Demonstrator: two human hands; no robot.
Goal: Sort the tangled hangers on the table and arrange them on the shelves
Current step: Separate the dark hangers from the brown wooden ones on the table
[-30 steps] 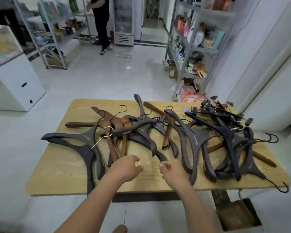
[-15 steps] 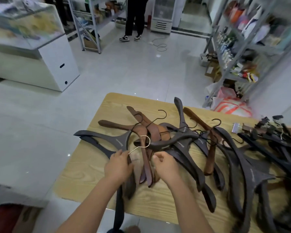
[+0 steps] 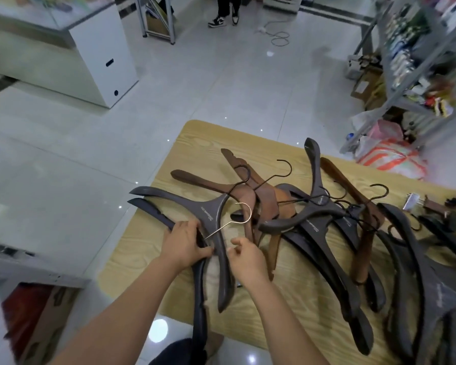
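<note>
Untangling in hand: left hand [image 3: 186, 242] clamped on the dark grey hangers [image 3: 211, 212] at the near-left corner of the table [image 3: 142, 259], right hand [image 3: 246, 260] just beside, fingers loosely curled, gripping nothing. Next, probably: lifting that pair clear of the brown hangers [image 3: 263, 196] to the right, without snagging the gold hook [image 3: 244, 213].

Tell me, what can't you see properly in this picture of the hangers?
All in the head view.
Left hand grips the dark hangers; it covers which one it holds.
Right hand: its curled fingers hide whether it pinches anything.
Clip hangers: blurred, cut off by the right edge.
Hanger print: too small to read.
Standing person: top edge leaves only legs and shoes.
</note>
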